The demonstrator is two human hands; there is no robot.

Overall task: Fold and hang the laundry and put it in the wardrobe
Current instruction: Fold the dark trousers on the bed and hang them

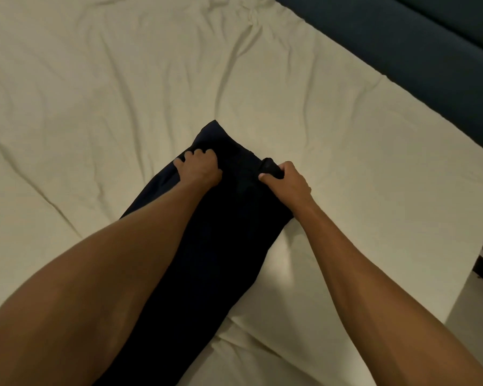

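Dark trousers (229, 218) flat on bed sheet (95, 107); left hand (200, 169), right hand (289, 181) both gripping far end.

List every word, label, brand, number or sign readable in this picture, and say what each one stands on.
None: no text can be read anywhere in the view.
The dark garment, gripped by the left hand and the right hand, shows no visible tag or print.
The pale bedsheet is plain.
The dark headboard carries no marking.
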